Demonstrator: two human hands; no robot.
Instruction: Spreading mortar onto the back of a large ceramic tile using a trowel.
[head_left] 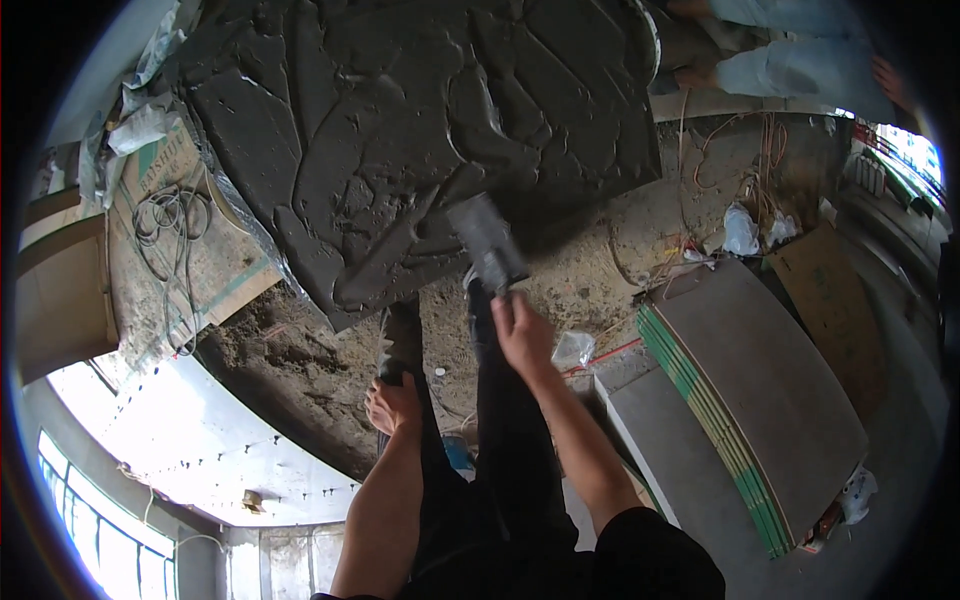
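In my right hand is the handle of a flat rectangular trowel, its grey-smeared blade tilted over the near edge of a large slab. Wet dark grey mortar coats the slab in uneven ridges and swirls. My left hand is closed, lower down by my left leg, around the dark handle of a second trowel. That trowel's blade stands out dimly against my dark trousers, and its left edge looks notched. Neither blade's contact with the mortar can be made out for certain.
Large grey tiles with green edge strips are stacked at right. Flattened cardboard with a coiled cable lies at left. Rough dirt covers the floor before me. Another person's pale blue clothing shows at the far right, beside the slab.
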